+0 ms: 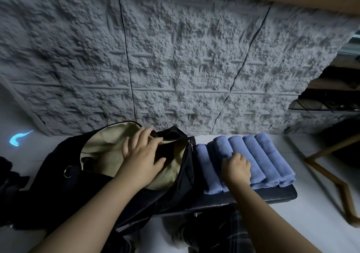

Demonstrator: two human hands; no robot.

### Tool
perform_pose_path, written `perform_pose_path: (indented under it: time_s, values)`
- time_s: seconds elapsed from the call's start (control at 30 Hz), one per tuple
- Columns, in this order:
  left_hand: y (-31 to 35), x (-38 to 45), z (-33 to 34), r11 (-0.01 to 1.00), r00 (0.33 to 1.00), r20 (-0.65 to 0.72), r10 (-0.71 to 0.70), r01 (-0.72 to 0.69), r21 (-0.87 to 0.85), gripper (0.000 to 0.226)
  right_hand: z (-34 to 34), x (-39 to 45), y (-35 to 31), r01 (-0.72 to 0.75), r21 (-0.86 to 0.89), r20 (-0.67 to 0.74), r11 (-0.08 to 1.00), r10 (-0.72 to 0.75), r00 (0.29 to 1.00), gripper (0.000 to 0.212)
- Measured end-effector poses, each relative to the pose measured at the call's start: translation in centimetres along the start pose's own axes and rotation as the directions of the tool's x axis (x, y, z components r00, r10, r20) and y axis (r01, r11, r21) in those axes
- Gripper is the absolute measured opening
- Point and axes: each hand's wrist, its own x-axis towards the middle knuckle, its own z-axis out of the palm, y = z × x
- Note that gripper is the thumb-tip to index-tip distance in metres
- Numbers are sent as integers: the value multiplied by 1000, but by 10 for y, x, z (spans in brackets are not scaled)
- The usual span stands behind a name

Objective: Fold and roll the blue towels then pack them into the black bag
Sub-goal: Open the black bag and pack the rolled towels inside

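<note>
The black bag (pixel 58 167) lies open on the left, showing a beige lining (pixel 105 143). My left hand (pixel 143 161) rests inside the opening, fingers spread, holding a black flap of the bag down against the lining. Several rolled blue towels (pixel 268 161) lie side by side on a black padded bench (pixel 276 193) to the right of the bag. My right hand (pixel 236 168) sits on the second roll from the left, fingers curled over its top.
A rough grey textured wall (pixel 175 58) rises just behind the bench. A wooden frame (pixel 331 177) stands on the pale floor at right. Dark cloth (pixel 7 175) lies at the far left. My plaid trousers (pixel 224 233) show below the bench.
</note>
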Motion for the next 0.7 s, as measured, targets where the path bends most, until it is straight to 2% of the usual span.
perform_pose_path:
  time_s: [0.1,0.2,0.5,0.6,0.7]
  values:
    - [6,-8,2,998,999,33,19,-17,-61,48,1,2,6,-74,0,59,997,74,996,33]
    - [7,-14,5,996,998,50,37,-32,-86,46,2,5,8,-86,-53,88,995,91,992,32]
    - [3,-24,2,987,997,-21,70,-72,-146,39,17,5,-13,-70,-209,162,975,105,981,47]
    - [-3,-27,2,986,997,-29,66,-69,-154,38,18,7,-14,-113,-91,185,989,128,974,43]
    - [-13,-29,5,986,997,-43,60,-66,-156,37,14,7,-13,-79,55,150,995,70,986,33]
